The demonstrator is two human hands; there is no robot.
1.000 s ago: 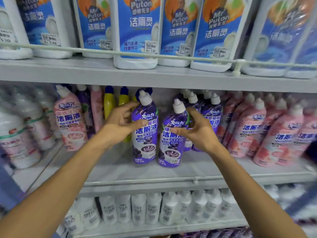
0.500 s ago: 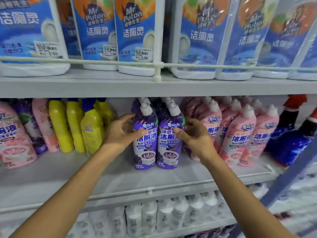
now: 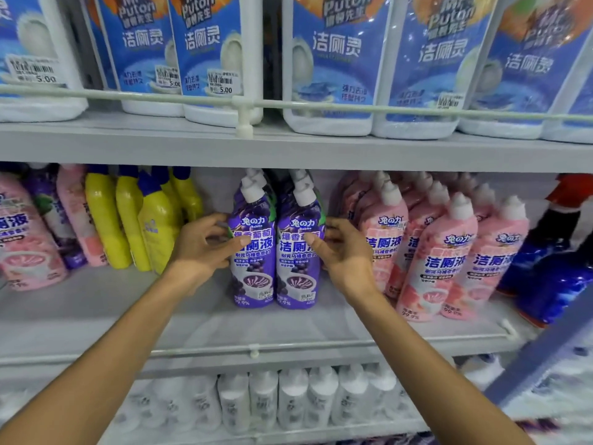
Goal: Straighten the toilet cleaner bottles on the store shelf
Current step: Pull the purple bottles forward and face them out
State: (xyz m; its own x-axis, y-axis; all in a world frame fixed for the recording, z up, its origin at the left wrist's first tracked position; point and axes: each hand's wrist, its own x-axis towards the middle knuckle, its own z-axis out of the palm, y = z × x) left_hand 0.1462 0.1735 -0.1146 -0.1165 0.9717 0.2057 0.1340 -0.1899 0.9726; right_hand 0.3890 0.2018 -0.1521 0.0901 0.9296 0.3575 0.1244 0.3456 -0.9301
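Ok, two-handed grip, mid-frame.
Left hand (image 3: 202, 252) grips left purple bottle (image 3: 254, 281), right hand (image 3: 345, 255) grips right purple bottle (image 3: 299, 281); bottles upright, touching.

**A:** Where are the hands?

**B:** At the middle shelf (image 3: 192, 322). The left hand (image 3: 205, 248) grips the left purple bottle (image 3: 253, 277), thumb across its label and fingers curled round its side. The right hand (image 3: 343, 252) holds the right purple bottle (image 3: 298, 274) the same way from the other side.

**A:** How do the two stand?

**B:** Upright and touching side by side, labels facing out, with more purple ones lined up behind.

**A:** And around them?

**B:** Yellow bottles (image 3: 102, 220) stand to the left across a gap, and pink bottles (image 3: 439, 261) just to the right. Blue-labelled white jugs (image 3: 337, 59) sit on the shelf above, and white bottles (image 3: 292, 399) on the one below.
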